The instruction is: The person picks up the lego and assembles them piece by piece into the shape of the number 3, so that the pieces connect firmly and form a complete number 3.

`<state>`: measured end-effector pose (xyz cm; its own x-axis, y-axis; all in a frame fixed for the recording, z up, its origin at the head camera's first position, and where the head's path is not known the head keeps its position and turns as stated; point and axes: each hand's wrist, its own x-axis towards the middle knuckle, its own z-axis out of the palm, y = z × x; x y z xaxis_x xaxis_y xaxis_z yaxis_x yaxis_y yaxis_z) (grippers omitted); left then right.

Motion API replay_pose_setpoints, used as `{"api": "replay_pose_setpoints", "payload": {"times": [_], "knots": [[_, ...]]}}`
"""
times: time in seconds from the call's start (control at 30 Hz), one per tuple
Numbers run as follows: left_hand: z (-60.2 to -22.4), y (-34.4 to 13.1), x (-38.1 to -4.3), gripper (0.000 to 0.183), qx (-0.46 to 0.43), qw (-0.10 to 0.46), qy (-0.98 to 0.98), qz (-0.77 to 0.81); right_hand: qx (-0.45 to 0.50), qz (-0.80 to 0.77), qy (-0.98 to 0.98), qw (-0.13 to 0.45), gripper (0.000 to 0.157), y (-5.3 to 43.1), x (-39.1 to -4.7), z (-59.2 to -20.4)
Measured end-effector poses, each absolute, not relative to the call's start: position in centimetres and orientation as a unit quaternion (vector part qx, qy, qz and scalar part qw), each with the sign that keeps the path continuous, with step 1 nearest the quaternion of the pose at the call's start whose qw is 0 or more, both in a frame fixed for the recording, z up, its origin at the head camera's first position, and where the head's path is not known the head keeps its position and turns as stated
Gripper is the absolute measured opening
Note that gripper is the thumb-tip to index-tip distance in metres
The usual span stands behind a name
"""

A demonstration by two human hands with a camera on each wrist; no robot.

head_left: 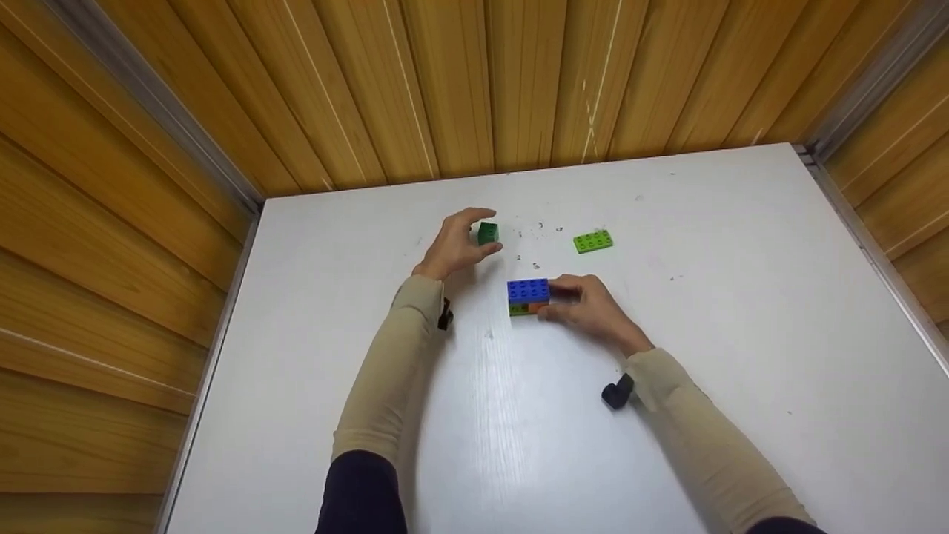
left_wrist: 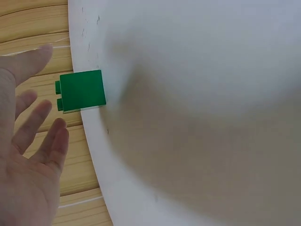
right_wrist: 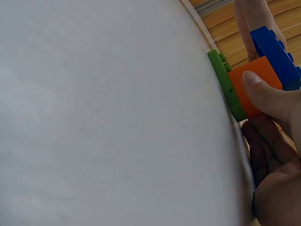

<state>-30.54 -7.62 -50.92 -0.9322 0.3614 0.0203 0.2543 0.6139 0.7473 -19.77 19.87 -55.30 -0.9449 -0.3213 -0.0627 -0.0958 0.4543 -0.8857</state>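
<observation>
White table (head_left: 741, 297), right hand (head_left: 599, 313) gripping bricks (head_left: 528, 291)

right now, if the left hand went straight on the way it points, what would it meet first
Most likely the dark green block, which shows between the thumb and fingers of the left hand; exact depth is hard to tell.

left fingers (left_wrist: 34, 126) parted, right fingers (right_wrist: 277, 141) pinching, arms (head_left: 382, 378) outstretched

Smooth plastic bricks (head_left: 528, 289), glossy tabletop (head_left: 498, 434), wood-grained panels (head_left: 474, 89)
</observation>
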Motion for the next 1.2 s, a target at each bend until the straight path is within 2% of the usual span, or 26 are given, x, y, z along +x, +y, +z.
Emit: {"api": "replay_pose_setpoints", "payload": {"times": [0.23, 0.47, 1.2], "knots": [[-51.7, -7.5, -30.9, 0.077, 0.115, 0.105, 0.895, 0.417, -0.121, -0.508, 0.846, 0.111, 0.061, 19.8, -19.7, -55.3], [-52.5, -7.6, -31.0, 0.074, 0.084, 0.126, 0.893, 0.424, -0.122, -0.505, 0.848, 0.109, 0.062, 19.7, -19.6, -55.2], [-53.5, -8.4, -30.9, 0.052, 0.086, 0.101, 0.889, 0.438, -0.114, -0.512, 0.844, 0.112, 0.061, 19.7, -19.6, -55.1]]}}
